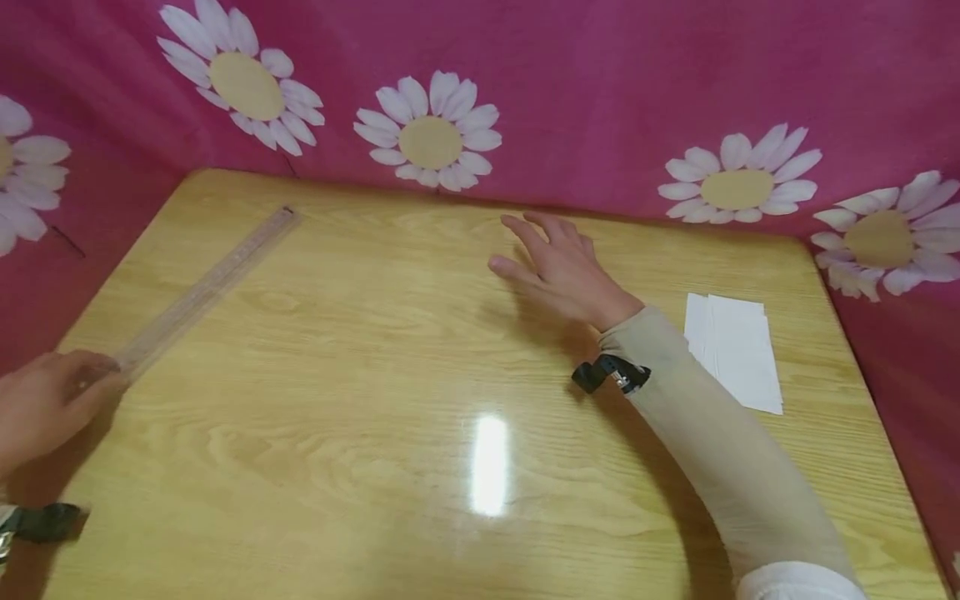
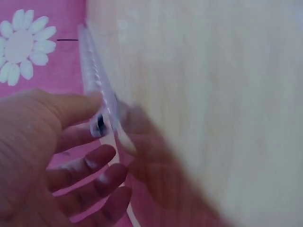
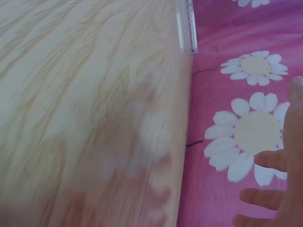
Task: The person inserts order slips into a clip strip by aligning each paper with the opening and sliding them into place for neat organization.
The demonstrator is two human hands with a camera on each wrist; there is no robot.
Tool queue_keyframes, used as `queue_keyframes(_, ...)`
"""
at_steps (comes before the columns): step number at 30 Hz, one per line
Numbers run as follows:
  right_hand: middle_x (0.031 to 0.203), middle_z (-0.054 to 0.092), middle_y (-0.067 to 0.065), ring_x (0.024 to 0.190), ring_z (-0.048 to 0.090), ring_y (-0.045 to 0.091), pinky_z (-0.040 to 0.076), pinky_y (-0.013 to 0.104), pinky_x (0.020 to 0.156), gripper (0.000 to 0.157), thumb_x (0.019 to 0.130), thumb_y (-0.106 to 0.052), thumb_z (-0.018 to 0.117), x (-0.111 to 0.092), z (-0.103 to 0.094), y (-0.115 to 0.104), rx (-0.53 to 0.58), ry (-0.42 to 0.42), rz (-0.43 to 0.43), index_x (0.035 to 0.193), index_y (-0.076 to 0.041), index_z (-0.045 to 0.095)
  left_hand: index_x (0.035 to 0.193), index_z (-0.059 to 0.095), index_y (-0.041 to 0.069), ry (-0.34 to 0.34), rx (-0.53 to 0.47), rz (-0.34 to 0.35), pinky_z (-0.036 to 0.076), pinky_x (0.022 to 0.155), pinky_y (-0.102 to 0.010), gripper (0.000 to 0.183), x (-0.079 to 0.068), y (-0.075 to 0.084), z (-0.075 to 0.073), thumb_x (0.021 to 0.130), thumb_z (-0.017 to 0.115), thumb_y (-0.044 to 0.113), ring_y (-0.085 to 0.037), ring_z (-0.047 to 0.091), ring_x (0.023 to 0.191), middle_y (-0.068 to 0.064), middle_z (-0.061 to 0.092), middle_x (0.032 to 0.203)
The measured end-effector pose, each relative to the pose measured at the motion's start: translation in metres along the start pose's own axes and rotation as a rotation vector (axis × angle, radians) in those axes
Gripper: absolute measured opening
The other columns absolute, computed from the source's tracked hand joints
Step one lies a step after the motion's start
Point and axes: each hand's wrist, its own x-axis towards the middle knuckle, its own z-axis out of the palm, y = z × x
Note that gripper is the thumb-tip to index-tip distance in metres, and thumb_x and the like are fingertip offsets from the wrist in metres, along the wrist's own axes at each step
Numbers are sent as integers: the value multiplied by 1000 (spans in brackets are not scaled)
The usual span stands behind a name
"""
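Note:
A clear plastic ruler [image 1: 213, 283] stretches diagonally over the left part of the wooden table. My left hand [image 1: 56, 400] pinches its near end between thumb and forefinger, and in the left wrist view the ruler [image 2: 97, 71] runs away from the fingertips, slightly blurred. The other left fingers are loosely bent below it. Over the back middle of the table, my right hand [image 1: 562, 271] has its fingers spread and holds nothing. Part of that hand [image 3: 289, 179] shows at the right edge of the right wrist view, with the ruler's far end [image 3: 187, 28] near the top.
A small stack of white paper [image 1: 742, 354] lies on the table's right side, partly behind the right forearm. Pink cloth [image 1: 570, 108] with large daisies stands along the back and sides of the table [image 1: 360, 467]. Light glares off the tabletop's middle.

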Motion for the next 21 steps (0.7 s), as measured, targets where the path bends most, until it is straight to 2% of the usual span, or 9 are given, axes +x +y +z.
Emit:
queue_keyframes(3,169,27,13,157,22,39,16,71,120,82,98,-76,38,7,4,-6,4,-15,-9,164,-30,27,118,62,-13,-17,-7,11,47,54,-39,49,8,10,-3,99,67,33,-36,68,69,-33,71,93)
queue_keyframes(5,169,28,13,157,22,39,17,69,121,80,99,-76,38,12,7,-12,10,-26,-19,164,-30,28,119,61,-15,-30,11,-7,51,62,-54,46,10,17,-5,99,67,26,-51,67,83,-38,68,102)
queue_keyframes(7,168,28,12,157,22,38,18,67,121,79,99,-75,38,17,11,-18,13,-33,-28,164,-30,28,117,61,-16,-27,33,-7,49,68,-64,40,10,21,-7,98,66,19,-55,65,87,-39,66,101)
queue_keyframes(9,169,28,12,157,22,37,18,65,122,78,100,-74,37,21,13,-24,12,-40,-36,164,-30,29,115,62,-15,-19,42,-23,46,72,-69,34,9,24,-7,97,65,14,-58,61,92,-40,65,101)
queue_keyframes(15,169,29,9,156,25,36,19,64,123,78,100,-75,36,32,16,-34,-7,-41,-52,164,-30,28,113,63,-14,40,17,-21,44,71,-70,32,7,28,-7,97,66,14,-62,60,93,-43,63,101)
queue_keyframes(21,168,30,10,156,26,37,21,65,123,77,101,-72,37,42,22,-41,-18,-48,-78,164,-28,29,113,63,-13,61,3,-23,42,72,-70,30,9,26,-3,96,68,12,-66,58,94,-44,62,102)
